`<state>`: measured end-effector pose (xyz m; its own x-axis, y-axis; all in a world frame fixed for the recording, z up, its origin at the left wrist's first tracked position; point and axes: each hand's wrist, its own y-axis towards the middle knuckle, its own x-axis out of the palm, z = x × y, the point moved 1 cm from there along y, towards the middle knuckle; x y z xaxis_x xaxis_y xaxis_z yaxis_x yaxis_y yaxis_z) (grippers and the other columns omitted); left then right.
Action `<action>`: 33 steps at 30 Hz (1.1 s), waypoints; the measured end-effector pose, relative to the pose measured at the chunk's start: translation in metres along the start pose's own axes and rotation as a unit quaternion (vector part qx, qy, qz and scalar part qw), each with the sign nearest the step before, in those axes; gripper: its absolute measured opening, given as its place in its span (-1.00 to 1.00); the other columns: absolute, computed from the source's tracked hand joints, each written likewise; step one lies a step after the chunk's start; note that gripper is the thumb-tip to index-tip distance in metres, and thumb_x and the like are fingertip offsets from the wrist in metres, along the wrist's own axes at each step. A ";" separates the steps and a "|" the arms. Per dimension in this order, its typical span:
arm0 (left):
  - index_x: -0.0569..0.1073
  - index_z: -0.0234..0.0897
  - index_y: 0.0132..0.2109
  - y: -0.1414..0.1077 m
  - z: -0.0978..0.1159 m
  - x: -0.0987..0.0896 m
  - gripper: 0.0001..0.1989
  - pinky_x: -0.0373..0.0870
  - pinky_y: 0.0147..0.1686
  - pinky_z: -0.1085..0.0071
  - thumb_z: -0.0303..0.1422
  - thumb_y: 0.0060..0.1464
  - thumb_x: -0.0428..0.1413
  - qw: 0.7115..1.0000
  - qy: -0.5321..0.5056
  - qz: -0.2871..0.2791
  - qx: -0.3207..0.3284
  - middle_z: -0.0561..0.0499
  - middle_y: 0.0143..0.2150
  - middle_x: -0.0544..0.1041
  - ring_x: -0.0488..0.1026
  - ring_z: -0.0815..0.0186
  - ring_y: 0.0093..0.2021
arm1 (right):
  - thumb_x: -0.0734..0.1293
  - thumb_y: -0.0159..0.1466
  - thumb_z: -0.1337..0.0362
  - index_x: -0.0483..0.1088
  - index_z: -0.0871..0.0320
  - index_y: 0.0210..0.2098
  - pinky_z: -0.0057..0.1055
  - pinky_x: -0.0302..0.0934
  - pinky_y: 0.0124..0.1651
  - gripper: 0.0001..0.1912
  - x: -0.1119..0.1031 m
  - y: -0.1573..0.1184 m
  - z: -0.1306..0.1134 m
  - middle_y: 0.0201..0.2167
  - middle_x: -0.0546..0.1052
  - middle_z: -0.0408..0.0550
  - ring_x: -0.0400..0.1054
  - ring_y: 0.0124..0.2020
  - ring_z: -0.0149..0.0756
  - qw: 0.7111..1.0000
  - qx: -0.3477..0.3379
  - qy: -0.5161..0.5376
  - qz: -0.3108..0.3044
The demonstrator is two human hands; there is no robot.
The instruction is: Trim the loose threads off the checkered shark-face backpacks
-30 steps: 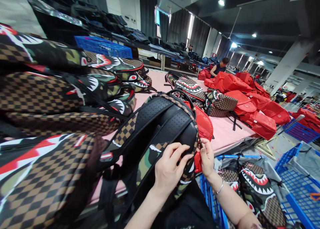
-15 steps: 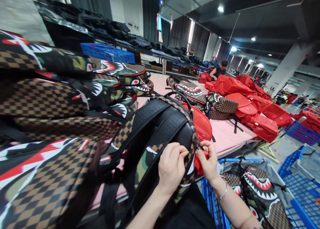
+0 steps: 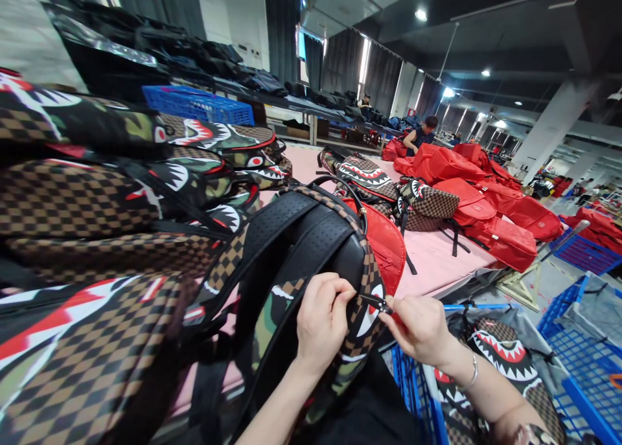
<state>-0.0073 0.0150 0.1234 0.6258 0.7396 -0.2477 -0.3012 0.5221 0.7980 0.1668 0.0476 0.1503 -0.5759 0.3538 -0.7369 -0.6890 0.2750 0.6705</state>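
Observation:
A checkered camouflage backpack [image 3: 291, 270] with black straps stands at the centre, its red lining [image 3: 383, 247] showing at the right side. My left hand [image 3: 323, 315] is pinched at the bag's edge; what lies between its fingertips is too small to make out. My right hand [image 3: 418, 325], with a bracelet on the wrist, is closed on a small dark metal tool [image 3: 374, 301]. The tool's narrow end points left, toward my left fingertips, in front of the bag's side.
Similar backpacks [image 3: 97, 212] are piled at the left. Red bags [image 3: 486, 212] and more checkered ones [image 3: 369, 176] lie on the pink table [image 3: 432, 257]. Blue crates [image 3: 573, 341] stand at the lower right. A person [image 3: 422, 136] is beyond the red bags.
My right hand has turned and moved slightly right and down, so the dark tool now lies almost level across the bag's side. The view has shifted slightly.

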 end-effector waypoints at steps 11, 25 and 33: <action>0.31 -0.26 -0.42 0.002 0.000 -0.001 -0.84 0.28 -0.27 0.40 -0.51 0.10 -0.05 0.999 -0.022 -0.026 0.002 0.00 -0.34 0.33 0.32 0.34 -0.28 | 0.20 0.27 0.29 0.36 0.25 -0.21 -0.45 0.06 -0.53 -0.82 -0.002 0.006 0.001 -0.62 0.38 -0.13 0.25 -0.60 -0.41 0.999 -0.025 -0.024 0.012; 0.30 -0.26 -0.44 0.015 -0.003 -0.008 -0.83 0.24 -0.27 0.41 -0.45 0.11 -0.06 0.994 -0.085 -0.061 -0.025 0.02 -0.36 0.33 0.30 0.34 -0.29 | 0.29 0.20 0.30 0.36 0.23 -0.18 -0.46 0.20 -0.50 -0.80 0.018 -0.004 0.014 -0.55 0.45 -0.08 0.31 -0.57 -0.38 0.991 0.016 0.107 0.080; 0.29 -0.25 -0.45 0.017 -0.005 -0.011 -0.84 0.23 -0.26 0.41 -0.42 0.09 -0.03 0.987 -0.136 -0.067 -0.050 0.04 -0.38 0.33 0.30 0.34 -0.31 | 0.29 0.20 0.26 0.39 0.17 -0.28 -0.46 0.24 -0.43 -0.87 0.035 -0.006 0.029 -0.49 0.49 -0.07 0.35 -0.51 -0.39 0.965 0.089 0.230 0.090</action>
<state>-0.0228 0.0181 0.1369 0.8309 0.5263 -0.1805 -0.2632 0.6576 0.7059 0.1630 0.0840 0.1230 -0.8414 -0.0125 -0.5403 -0.4971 0.4099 0.7647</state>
